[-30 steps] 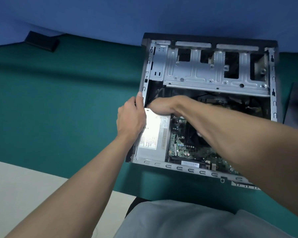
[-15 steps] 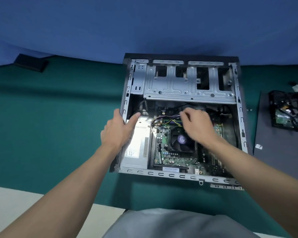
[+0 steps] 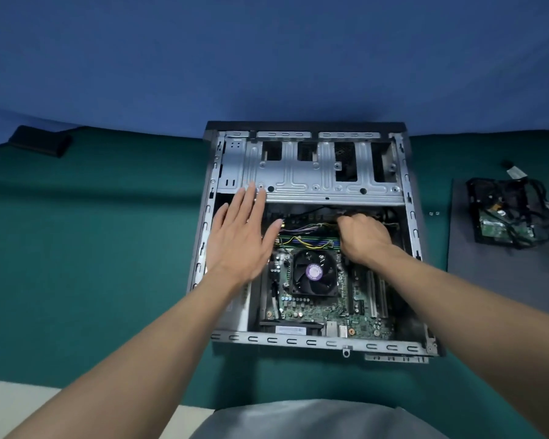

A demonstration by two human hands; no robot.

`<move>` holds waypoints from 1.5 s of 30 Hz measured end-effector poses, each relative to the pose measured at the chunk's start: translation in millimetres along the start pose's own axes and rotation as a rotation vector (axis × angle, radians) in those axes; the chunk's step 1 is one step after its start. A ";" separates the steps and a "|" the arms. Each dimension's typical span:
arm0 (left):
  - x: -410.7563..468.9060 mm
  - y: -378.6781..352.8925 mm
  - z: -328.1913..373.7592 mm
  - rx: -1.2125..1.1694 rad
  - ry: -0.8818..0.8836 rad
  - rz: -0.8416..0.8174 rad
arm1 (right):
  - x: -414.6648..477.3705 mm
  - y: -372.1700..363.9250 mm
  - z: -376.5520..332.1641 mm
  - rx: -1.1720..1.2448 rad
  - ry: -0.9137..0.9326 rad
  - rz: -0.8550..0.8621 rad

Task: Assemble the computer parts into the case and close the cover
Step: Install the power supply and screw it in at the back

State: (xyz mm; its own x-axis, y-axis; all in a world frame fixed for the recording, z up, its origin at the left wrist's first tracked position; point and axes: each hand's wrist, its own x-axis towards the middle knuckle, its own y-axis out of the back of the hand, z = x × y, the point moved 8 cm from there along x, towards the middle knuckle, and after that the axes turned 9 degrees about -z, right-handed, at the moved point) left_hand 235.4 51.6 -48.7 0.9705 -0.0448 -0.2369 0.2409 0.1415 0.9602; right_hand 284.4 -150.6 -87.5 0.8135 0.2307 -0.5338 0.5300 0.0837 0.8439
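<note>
Fingers point(image 3: 250, 198) on the left hand point(image 3: 240, 239) are out straight and fanned apart, holding nothing. I have that palm flat over the left side of the open case point(image 3: 311, 341), with the fingertips reaching the near edge of the silver drive cage point(image 3: 298, 182). I cannot tell if the palm is actually touching anything below it.

Over to the right hand point(image 3: 363, 237): knuckles up, fingers curled down into the wires point(image 3: 301, 229) just under the drive cage's edge. The tips are buried in the bundle, so I cannot tell whether they are pinching a wire or a plug.

The case lies on its side on the green cloth point(image 3: 76, 248), open face up. Inside I see the motherboard point(image 3: 324, 312) with the CPU fan point(image 3: 313, 273) in the middle of it, between my two wrists. The power supply point(image 3: 236, 315) sits along the left wall, mostly hidden under my left forearm.

The cover point(image 3: 488, 296), a dark flat panel, lies on the cloth to the right of the case, apart from it. A drive with tangled cables point(image 3: 507, 217) rests on the cover's far end. Two small screws point(image 3: 434, 213) lie between cover and case. A black block point(image 3: 40, 144) sits at the far left.
</note>
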 end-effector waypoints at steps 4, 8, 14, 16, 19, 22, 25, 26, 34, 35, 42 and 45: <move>5.4 -5.8 -2.0 0.054 0.011 -0.017 | 5.7 -2.1 5.0 0.021 -0.017 -0.054; 3.3 -5.8 2.1 0.060 -0.002 -0.016 | 9.1 -4.2 8.0 0.039 0.001 -0.080; 3.9 -4.5 0.7 0.044 0.002 -0.009 | 12.7 -0.7 6.1 -0.027 0.036 -0.069; 5.1 -2.6 -0.2 -0.004 0.002 0.012 | 15.3 0.7 6.8 -0.024 0.047 -0.097; 3.9 -0.7 0.0 -0.091 0.016 0.060 | 18.1 0.9 9.7 -0.018 0.064 -0.112; 7.4 4.0 1.4 -0.118 0.016 0.092 | 24.8 0.2 12.5 0.025 0.071 -0.135; 6.6 7.8 3.5 -0.144 0.008 0.102 | 30.4 -3.0 11.0 0.035 0.074 -0.209; 5.4 8.6 3.2 -0.148 0.008 0.109 | 32.9 -3.5 9.0 0.037 0.083 -0.223; 1.6 13.4 4.8 -0.157 -0.004 0.135 | 55.5 -13.9 22.5 0.099 0.058 -0.270; 1.9 13.7 4.5 -0.155 -0.004 0.136 | 57.9 -14.6 24.4 0.098 0.056 -0.270; 1.9 13.7 3.9 -0.148 -0.011 0.146 | 64.8 -17.4 26.3 0.049 0.066 -0.260; 1.5 13.5 3.1 -0.150 -0.010 0.152 | 65.8 -10.1 22.2 0.036 0.127 -0.187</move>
State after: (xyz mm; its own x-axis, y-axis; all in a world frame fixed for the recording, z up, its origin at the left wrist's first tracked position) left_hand 240.1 50.4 -35.7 0.9958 -0.0214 -0.0892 0.0915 0.2926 0.9519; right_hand 337.9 -157.8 -132.3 0.6650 0.3350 -0.6675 0.6786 0.1023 0.7273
